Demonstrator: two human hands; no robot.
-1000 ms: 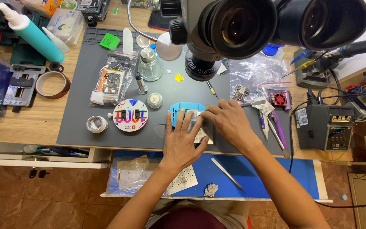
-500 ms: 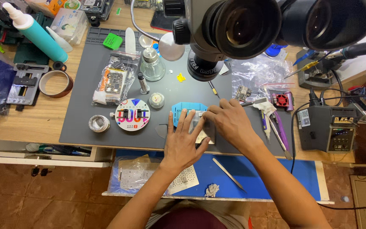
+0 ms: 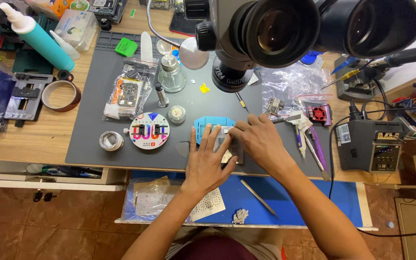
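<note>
My left hand point(image 3: 208, 161) lies flat with fingers spread on a blue holder point(image 3: 207, 126) that sits on the grey work mat point(image 3: 102, 115). My right hand point(image 3: 258, 139) presses down beside it, its fingertips on a small pale part on the holder. Both hands hide most of the holder and what lies under them. A big black microscope point(image 3: 266, 33) hangs above the mat, close to the camera.
A round colourful disc point(image 3: 149, 131), a tape roll point(image 3: 110, 141), a glass bottle point(image 3: 172, 74) and a bagged circuit board point(image 3: 126, 94) lie left of the hands. Pens and tweezers point(image 3: 309, 139) and a black station box point(image 3: 374, 144) are at right. A blue tray point(image 3: 314, 202) sits below.
Both hands stay on the blue holder; my right hand's fingers have shifted slightly over the pale part. The view has drifted a little.
</note>
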